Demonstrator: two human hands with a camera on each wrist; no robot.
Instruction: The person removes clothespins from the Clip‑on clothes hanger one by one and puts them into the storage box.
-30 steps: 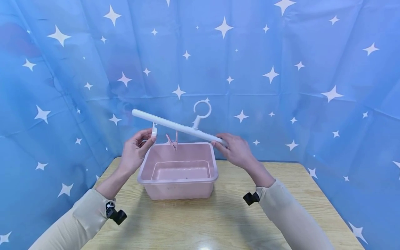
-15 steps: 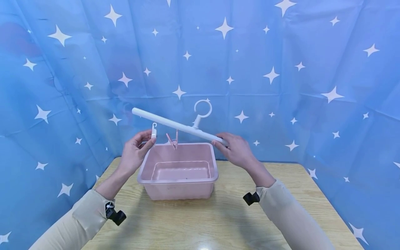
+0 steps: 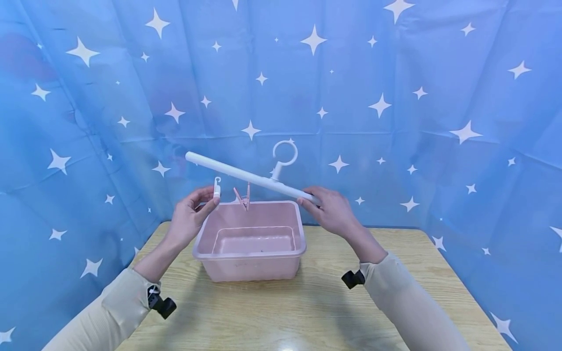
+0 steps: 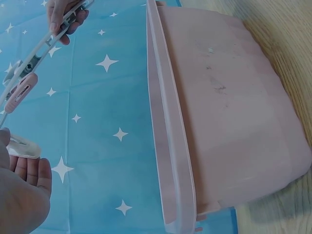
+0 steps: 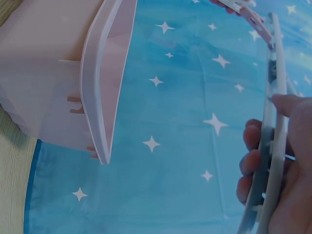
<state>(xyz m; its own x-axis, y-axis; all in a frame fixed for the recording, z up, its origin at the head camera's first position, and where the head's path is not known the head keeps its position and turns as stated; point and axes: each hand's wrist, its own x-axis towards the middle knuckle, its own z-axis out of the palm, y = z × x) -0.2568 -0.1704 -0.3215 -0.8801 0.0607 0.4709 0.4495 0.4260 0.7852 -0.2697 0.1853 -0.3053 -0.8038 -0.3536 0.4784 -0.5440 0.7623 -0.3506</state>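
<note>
My right hand [image 3: 331,209] grips the lower right end of a white clothes hanger [image 3: 237,172], a straight bar with an open ring hook. The bar tilts, its left end higher. From its underside hangs a pink clothespin [image 3: 248,193]. Between thumb and fingers, my left hand [image 3: 188,213] pinches a white clothespin [image 3: 217,189] with a small hook on top. That hook points up, just below the bar and apart from it. In the left wrist view the white clothespin [image 4: 24,147] lies near the pink one. The right wrist view shows fingers curled round the hanger [image 5: 280,126].
A pink plastic basin [image 3: 250,267] stands on the wooden table [image 3: 281,312], below and between my hands. No items show inside it. Behind the table hangs a blue curtain [image 3: 351,58] with white stars.
My left hand has lowered the white clothespin slightly away from the bar, and its hook has turned into fuller view. The hanger and right hand have hardly moved.
</note>
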